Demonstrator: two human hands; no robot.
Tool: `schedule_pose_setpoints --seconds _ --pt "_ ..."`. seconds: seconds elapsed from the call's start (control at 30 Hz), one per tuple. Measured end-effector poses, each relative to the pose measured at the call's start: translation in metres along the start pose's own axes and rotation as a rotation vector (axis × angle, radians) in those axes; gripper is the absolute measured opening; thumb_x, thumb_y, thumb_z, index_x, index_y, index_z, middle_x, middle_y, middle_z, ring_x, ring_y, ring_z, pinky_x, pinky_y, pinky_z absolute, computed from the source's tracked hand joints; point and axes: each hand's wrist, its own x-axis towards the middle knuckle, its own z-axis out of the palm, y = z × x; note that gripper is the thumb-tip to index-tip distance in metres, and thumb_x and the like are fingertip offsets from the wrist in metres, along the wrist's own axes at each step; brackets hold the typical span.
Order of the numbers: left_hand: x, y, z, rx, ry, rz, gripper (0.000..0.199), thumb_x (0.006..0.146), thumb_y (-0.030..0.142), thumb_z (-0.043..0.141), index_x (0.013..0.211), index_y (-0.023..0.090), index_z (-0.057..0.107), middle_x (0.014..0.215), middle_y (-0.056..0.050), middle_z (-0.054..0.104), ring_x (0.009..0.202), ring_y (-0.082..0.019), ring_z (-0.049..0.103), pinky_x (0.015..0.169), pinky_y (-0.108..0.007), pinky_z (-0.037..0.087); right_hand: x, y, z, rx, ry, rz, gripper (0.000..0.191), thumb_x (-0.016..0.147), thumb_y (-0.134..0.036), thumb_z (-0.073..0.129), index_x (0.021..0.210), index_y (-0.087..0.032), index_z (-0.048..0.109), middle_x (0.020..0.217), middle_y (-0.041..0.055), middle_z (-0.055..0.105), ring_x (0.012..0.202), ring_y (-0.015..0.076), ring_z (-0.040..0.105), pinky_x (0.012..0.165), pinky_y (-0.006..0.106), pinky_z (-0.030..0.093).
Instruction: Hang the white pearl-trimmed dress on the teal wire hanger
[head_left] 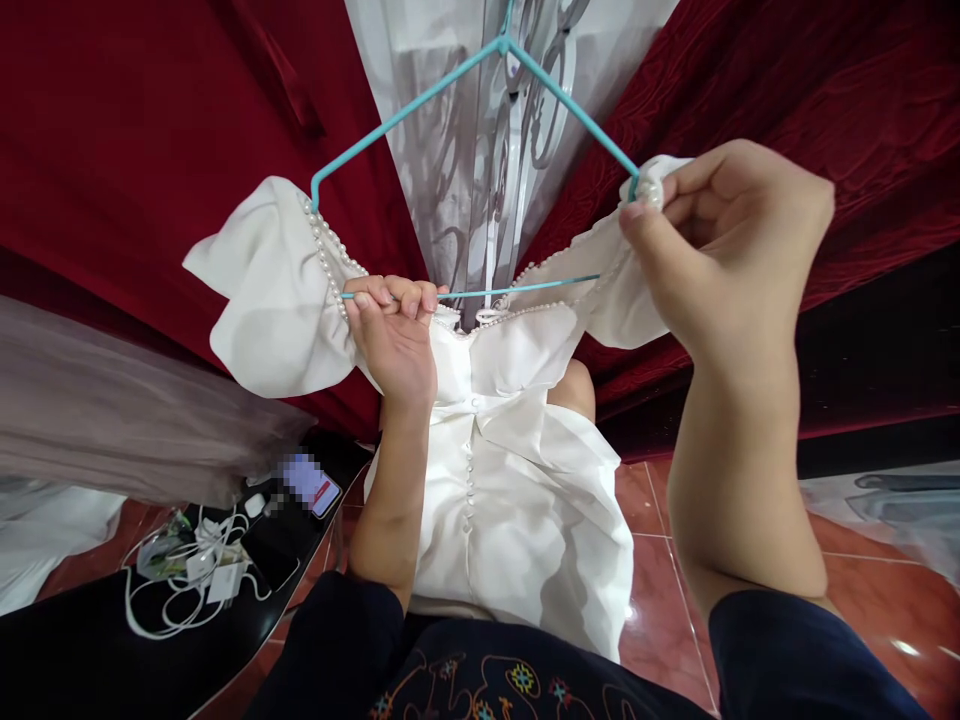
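A white dress (525, 480) with puffed sleeves, pearl-beaded neckline and a row of small buttons hangs from a light blue hanger (409, 118), its skirt draped over my lap. My left hand (397, 325) has its fingers wrapped around the hanger's lower bar, beside the left puffed sleeve (281, 290). At the hanger's right end, my right hand (724, 235) pinches the pearl-trimmed edge of the right sleeve (626, 310) between thumb and fingers. The beaded edge on the left lies by the hanger's left corner. My right fingertips partly cover the right corner.
Red curtains (150, 110) flank a white sheer cloth and a grey metal scrollwork piece (510, 170) ahead. At lower left, a black table (82, 630) bears white cables (165, 625), a phone (311, 485) and a dark device. Red tiles (660, 600) cover the floor.
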Motion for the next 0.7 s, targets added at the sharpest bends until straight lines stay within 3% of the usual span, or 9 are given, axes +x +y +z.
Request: schedule_pose_setpoints --seconds 0.07,0.2,0.3,0.37,0.43,0.57,0.7 --pt "0.000 0.000 0.000 -0.007 0.008 -0.005 0.040 0.103 0.056 0.050 0.085 0.025 0.034 0.070 0.004 0.037 0.067 -0.014 0.050 0.085 -0.034 0.056 -0.006 -0.008 -0.002 -0.011 -0.143 0.027 0.016 0.089 -0.029 0.071 0.082 -0.016 0.063 0.070 0.0021 0.062 0.058 0.0073 0.048 0.058 0.027 0.035" --pt "0.002 0.000 -0.002 -0.040 -0.001 -0.051 0.036 0.106 0.052 0.046 0.085 0.025 0.035 0.070 0.004 0.039 0.067 -0.014 0.051 0.088 -0.035 0.056 -0.025 -0.019 -0.015 -0.029 -0.637 0.186 0.037 0.091 -0.053 0.068 0.082 -0.017 0.071 0.070 0.0026 0.066 0.062 0.0097 0.053 0.056 0.026 0.037" --pt "0.005 0.000 -0.002 -0.070 0.004 -0.095 0.033 0.108 0.047 0.042 0.086 0.025 0.036 0.071 0.004 0.039 0.067 -0.013 0.052 0.090 -0.035 0.056 -0.039 -0.011 -0.017 0.080 -1.008 0.270 0.045 0.091 -0.063 0.063 0.093 -0.019 0.074 0.073 0.0023 0.066 0.063 0.0113 0.054 0.055 0.026 0.039" --pt "0.006 0.001 -0.002 -0.073 0.023 -0.120 0.032 0.109 0.046 0.041 0.086 0.025 0.036 0.071 0.004 0.039 0.067 -0.013 0.052 0.090 -0.035 0.057 -0.047 0.002 -0.010 0.085 -1.144 0.300 0.048 0.091 -0.066 0.062 0.096 -0.021 0.074 0.074 0.0017 0.065 0.065 0.0116 0.053 0.056 0.026 0.040" --pt "0.007 0.001 -0.001 -0.055 0.046 -0.137 0.033 0.109 0.047 0.042 0.086 0.024 0.035 0.071 0.004 0.039 0.068 -0.013 0.053 0.092 -0.035 0.057 -0.052 0.016 -0.001 0.105 -1.081 0.338 0.048 0.090 -0.067 0.062 0.096 -0.021 0.073 0.081 0.0027 0.068 0.072 0.0129 0.058 0.062 0.027 0.046" --pt "0.006 -0.001 0.000 -0.043 0.065 -0.122 0.033 0.108 0.047 0.043 0.086 0.024 0.036 0.072 0.004 0.040 0.069 -0.012 0.054 0.094 -0.036 0.056 -0.058 0.029 0.021 0.473 -0.615 0.507 0.053 0.091 -0.067 0.061 0.112 -0.020 0.072 0.112 0.0083 0.074 0.098 0.0175 0.069 0.085 0.030 0.058" --pt "0.004 -0.003 0.002 -0.056 0.059 -0.088 0.033 0.107 0.048 0.046 0.086 0.025 0.036 0.072 0.005 0.040 0.068 -0.012 0.055 0.094 -0.038 0.057 -0.056 0.020 0.050 0.843 -0.354 0.567 0.056 0.090 -0.070 0.059 0.114 -0.020 0.069 0.123 0.0100 0.073 0.111 0.0207 0.072 0.102 0.036 0.060"
